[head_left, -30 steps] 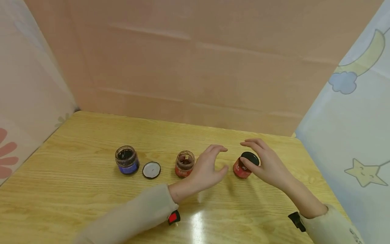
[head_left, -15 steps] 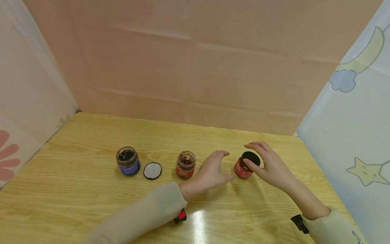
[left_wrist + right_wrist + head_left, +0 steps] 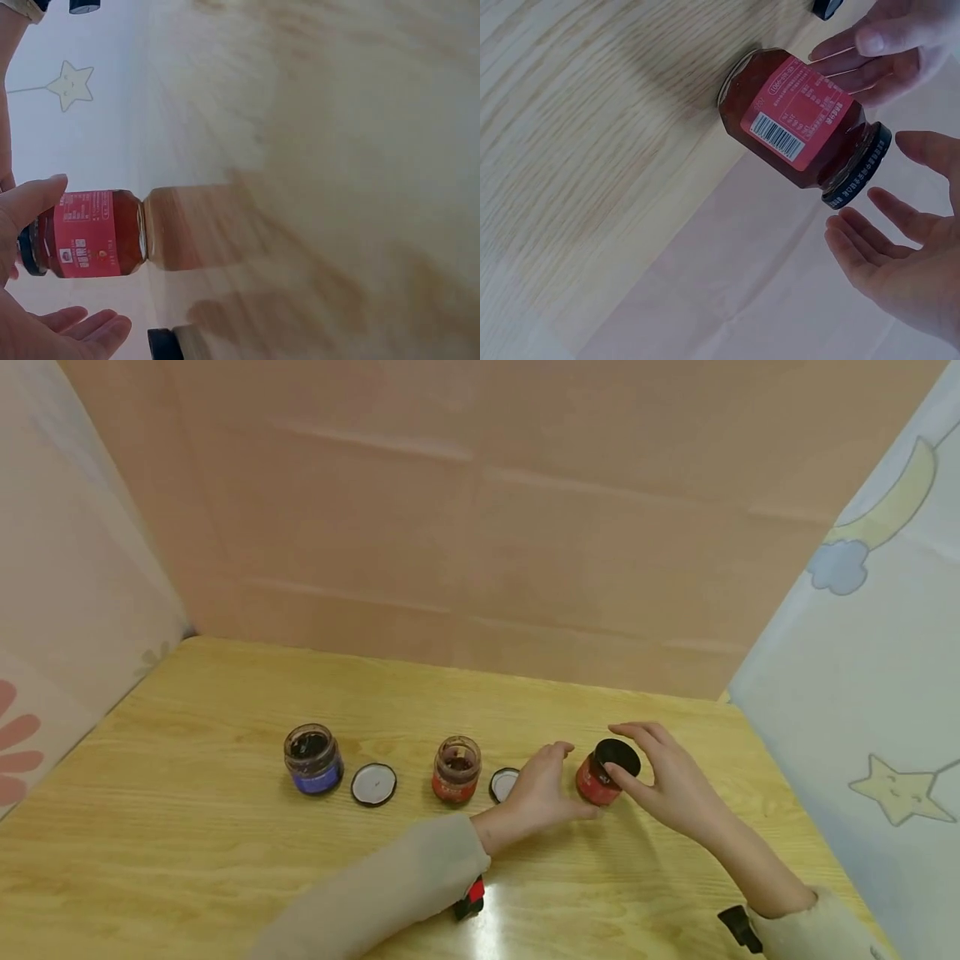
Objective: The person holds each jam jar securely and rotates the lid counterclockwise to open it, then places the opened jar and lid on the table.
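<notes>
A closed red jar (image 3: 595, 787) stands upright on the wooden table (image 3: 420, 693), between the two hands, with its black lid (image 3: 621, 755) on. The left hand (image 3: 538, 789) is wide, thumb and fingers spread on the jar's left side; whether the thumb touches the glass I cannot tell. The right hand (image 3: 678, 785) is also wide, its fingers and thumb spread around the lid, with a gap showing in the right wrist view. Farther left, an open red jar (image 3: 454, 787) and an open blue jar (image 3: 317, 777) stand upright. One loose lid (image 3: 373, 785) lies between those two, pale inside up; a second loose lid (image 3: 502, 783), also pale side up, is partly hidden by the left hand.
</notes>
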Demonstrator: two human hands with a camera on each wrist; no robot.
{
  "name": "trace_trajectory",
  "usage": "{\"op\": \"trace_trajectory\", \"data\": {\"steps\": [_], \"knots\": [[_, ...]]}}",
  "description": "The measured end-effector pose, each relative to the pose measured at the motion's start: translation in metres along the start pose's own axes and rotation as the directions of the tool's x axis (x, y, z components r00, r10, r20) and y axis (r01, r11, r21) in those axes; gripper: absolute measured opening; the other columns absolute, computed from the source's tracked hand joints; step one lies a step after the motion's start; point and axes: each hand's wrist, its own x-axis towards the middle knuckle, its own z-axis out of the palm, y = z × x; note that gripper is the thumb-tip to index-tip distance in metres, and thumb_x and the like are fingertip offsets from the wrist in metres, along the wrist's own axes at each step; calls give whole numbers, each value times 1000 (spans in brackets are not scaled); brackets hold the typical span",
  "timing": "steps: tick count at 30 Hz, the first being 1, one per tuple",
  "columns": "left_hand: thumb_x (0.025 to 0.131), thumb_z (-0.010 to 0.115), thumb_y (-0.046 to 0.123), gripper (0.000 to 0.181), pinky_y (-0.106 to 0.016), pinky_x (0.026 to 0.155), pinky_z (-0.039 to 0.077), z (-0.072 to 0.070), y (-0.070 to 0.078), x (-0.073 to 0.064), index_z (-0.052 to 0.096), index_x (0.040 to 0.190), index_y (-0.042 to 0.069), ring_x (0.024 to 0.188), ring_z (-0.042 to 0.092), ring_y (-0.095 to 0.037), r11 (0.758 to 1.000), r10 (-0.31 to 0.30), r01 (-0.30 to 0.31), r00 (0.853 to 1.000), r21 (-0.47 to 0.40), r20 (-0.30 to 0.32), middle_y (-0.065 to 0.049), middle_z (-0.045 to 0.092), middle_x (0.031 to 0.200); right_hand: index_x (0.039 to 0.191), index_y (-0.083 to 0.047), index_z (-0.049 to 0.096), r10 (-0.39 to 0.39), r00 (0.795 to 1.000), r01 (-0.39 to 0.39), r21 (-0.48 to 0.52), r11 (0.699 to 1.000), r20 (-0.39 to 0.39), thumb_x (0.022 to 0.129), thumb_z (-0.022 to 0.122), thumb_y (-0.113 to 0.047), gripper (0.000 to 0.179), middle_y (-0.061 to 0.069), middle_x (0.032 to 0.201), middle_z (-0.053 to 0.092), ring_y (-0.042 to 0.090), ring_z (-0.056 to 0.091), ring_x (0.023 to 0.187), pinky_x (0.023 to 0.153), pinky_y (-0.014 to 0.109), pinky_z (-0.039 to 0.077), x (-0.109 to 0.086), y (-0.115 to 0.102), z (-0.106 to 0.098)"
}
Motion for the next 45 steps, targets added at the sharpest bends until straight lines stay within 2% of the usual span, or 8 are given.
{"op": "trace_trajectory", "data": {"steps": [8,16,25,29,33,40,45], "knots": [[69,86,37,88,-39,94,48,3,2,6,42,139,7,118,55,-25,999,-8,8,1000,41,2,-11,53,133,127,1,55,19,1000,-19,-10,1000,8,86,71,-12,47,19,121,55,39,56,110,86,57,47,0,-2,-2],[67,88,33,87,-36,92,49,7,6,10,44,137,5,112,57,-25,1000,-3,3,999,-5,36,-11,57,127,126,0,56,56,998,-55,-6,998,29,85,72,-13,46,19,120,56,39,57,109,85,57,48,-7,-5,-6],[69,86,35,86,-38,91,50,15,12,19,44,139,8,114,56,-25,997,-66,67,998,-38,16,-9,56,129,128,1,55,87,993,-88,15,996,75,87,70,-17,48,20,122,56,37,58,103,81,53,49,-7,-3,-7],[68,87,35,86,-32,90,50,18,16,23,45,138,8,110,58,-21,999,-45,45,999,-28,21,-6,58,124,128,2,55,92,992,-94,18,995,84,87,71,-17,48,21,122,56,38,58,105,82,54,50,-6,-3,-9],[68,87,35,79,-27,86,49,21,17,26,50,133,8,101,59,-17,1000,-23,23,999,-14,28,-3,61,114,128,1,55,97,991,-99,17,995,90,87,71,-17,47,21,122,56,38,58,105,83,54,50,-6,-3,-11],[68,88,27,56,-21,79,48,22,14,32,59,112,9,89,60,-12,999,20,-19,1000,-43,16,0,65,101,127,2,55,88,991,-90,23,996,97,87,71,-17,47,20,122,56,37,58,106,82,53,50,-6,-1,-10],[69,87,26,50,-19,74,47,24,14,34,60,108,9,83,60,-9,998,9,-8,999,-56,32,0,66,96,129,2,54,96,990,-101,45,994,108,87,70,-18,48,18,123,56,37,57,111,85,53,50,-8,-2,-8]]}}
